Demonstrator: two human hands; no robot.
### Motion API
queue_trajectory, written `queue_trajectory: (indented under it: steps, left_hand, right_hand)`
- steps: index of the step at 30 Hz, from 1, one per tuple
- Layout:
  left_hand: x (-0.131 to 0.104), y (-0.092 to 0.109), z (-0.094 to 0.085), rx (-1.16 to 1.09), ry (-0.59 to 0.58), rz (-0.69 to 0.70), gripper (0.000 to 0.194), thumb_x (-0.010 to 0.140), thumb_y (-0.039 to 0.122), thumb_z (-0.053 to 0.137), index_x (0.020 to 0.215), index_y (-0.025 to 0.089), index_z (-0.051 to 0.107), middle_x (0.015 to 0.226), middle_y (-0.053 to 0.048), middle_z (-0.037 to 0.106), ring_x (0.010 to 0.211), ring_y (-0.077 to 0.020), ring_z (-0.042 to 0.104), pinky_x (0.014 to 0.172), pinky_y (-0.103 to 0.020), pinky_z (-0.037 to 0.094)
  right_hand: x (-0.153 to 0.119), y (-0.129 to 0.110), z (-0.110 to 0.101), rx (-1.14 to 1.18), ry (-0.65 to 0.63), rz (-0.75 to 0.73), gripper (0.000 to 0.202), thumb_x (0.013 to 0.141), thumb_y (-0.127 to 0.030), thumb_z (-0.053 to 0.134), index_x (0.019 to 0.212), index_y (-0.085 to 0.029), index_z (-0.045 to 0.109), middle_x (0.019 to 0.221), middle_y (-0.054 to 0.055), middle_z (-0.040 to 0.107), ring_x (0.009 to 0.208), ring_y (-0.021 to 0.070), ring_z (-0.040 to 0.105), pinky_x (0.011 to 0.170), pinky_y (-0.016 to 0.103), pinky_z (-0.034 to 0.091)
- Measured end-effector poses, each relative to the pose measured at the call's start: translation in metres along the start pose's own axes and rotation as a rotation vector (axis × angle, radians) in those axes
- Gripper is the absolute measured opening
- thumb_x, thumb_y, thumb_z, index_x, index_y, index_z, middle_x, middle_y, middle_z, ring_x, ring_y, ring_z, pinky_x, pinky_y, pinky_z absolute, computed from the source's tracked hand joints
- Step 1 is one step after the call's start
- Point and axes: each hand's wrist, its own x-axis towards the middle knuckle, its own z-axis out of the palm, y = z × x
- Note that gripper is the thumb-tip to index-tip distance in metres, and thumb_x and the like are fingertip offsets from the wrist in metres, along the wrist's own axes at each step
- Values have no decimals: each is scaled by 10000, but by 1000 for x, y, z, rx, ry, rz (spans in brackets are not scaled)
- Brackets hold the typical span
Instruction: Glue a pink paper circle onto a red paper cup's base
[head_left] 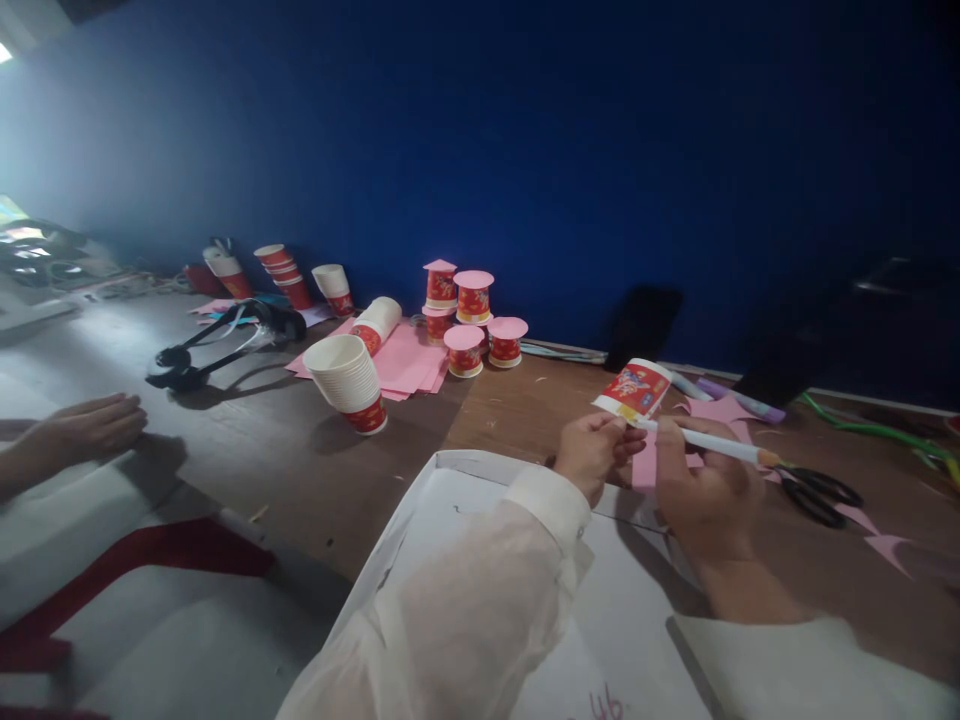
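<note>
My left hand (pixel 589 450) is closed on the lower rim of a red-and-white paper cup (pixel 636 388), which is tilted with its base upward. In my right hand (pixel 709 490) is a long white marker pen (pixel 716 441) with an orange-brown end. Its tip meets the cup near the rim, by my left fingertips; whether it touches cannot be made out. Pink paper scraps (pixel 731 412) lie behind and below the right hand. Black-handled scissors (pixel 817 495) rest just right of it. Under both forearms is a white shallow box lid (pixel 480 490).
Several red cups topped with pink paper discs (pixel 508 328) stand at the back. Left of them are pink sheets (pixel 409 365), a stack of paper cups (pixel 349 385) and a black headset-like object (pixel 225 340). Another person's hand (pixel 97 425) rests at the left. A blue partition (pixel 480 150) rises behind.
</note>
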Motion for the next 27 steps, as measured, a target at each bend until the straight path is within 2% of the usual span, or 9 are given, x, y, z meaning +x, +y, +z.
queue_trajectory:
  steps: [3,7,11,17,27]
  left_hand:
    - [1,0,-1,2,6,4,164,802,221,773,778,97,668,677,-56,672,624,-112,635,718,-247,504]
    - [1,-1,-3,20,-15,9,267,753,302,825,741,110,639,652,-37,650,574,-97,598,616,-221,449]
    - [-1,1,-2,7,-11,25,270,730,302,823,704,117,628,622,-13,615,544,-84,565,588,-217,421]
    - [-2,3,-1,20,2,5,276,706,321,836,735,119,650,649,-19,633,551,-87,569,596,-219,428]
    - [-1,2,-1,11,7,-2,261,722,305,833,753,113,659,661,-29,652,551,-86,578,611,-219,449]
  right_hand:
    - [-1,0,0,16,-9,-8,289,911,-443,562,880,-199,714,912,117,771,787,241,702,728,352,514]
    - [-1,1,1,39,-2,-65,285,930,-431,553,884,-196,709,912,112,776,821,244,720,757,354,524]
    - [0,-1,0,57,-14,-142,264,945,-402,559,885,-194,710,897,107,775,816,228,724,768,344,527]
    - [0,-2,1,86,1,-130,275,937,-403,562,861,-181,706,842,103,760,732,211,698,724,328,513]
    - [-1,-2,1,36,5,-51,316,926,-448,542,856,-189,708,851,107,766,744,219,700,722,331,528]
